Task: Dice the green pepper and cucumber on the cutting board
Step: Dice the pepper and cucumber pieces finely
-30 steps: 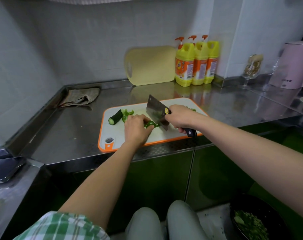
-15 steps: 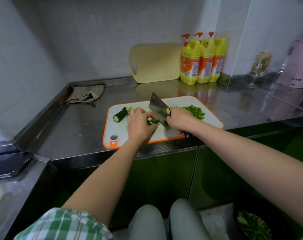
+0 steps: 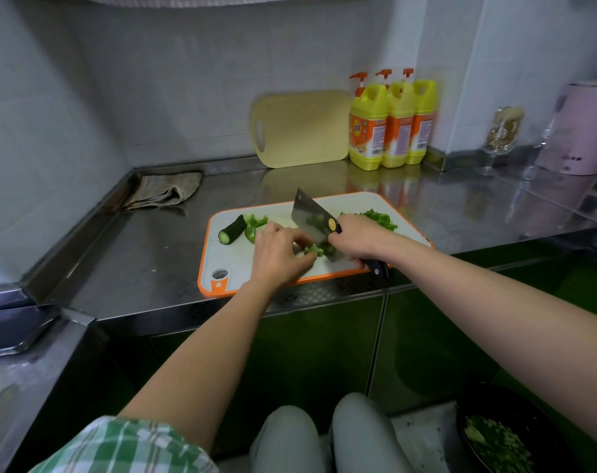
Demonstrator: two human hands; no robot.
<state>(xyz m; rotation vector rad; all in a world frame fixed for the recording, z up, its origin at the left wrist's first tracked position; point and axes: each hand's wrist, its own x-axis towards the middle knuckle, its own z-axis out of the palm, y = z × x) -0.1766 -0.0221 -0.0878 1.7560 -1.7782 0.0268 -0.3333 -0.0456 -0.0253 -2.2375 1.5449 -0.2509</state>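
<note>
A white cutting board (image 3: 242,268) with an orange rim lies on the steel counter. My left hand (image 3: 278,256) presses green pepper strips (image 3: 313,249) onto the board near its middle. My right hand (image 3: 357,238) grips the black handle of a cleaver (image 3: 307,216), whose blade stands tilted right beside my left fingers, over the strips. A dark cucumber stub (image 3: 231,229) and more pepper pieces (image 3: 254,224) lie at the board's far left. A heap of diced pepper (image 3: 382,220) sits at the far right of the board.
A beige board (image 3: 300,129) leans on the back wall beside three yellow detergent bottles (image 3: 391,122). A folded rag (image 3: 164,194) lies at the back left. A stemmed glass (image 3: 500,138) and a pink appliance (image 3: 583,128) stand right. A dark bowl (image 3: 502,435) of chopped greens sits on the floor.
The view has shifted, so the board sits more to the right in frame. My left fingers have bunched the pepper strips closer to the blade; the cleaver stays over them.
</note>
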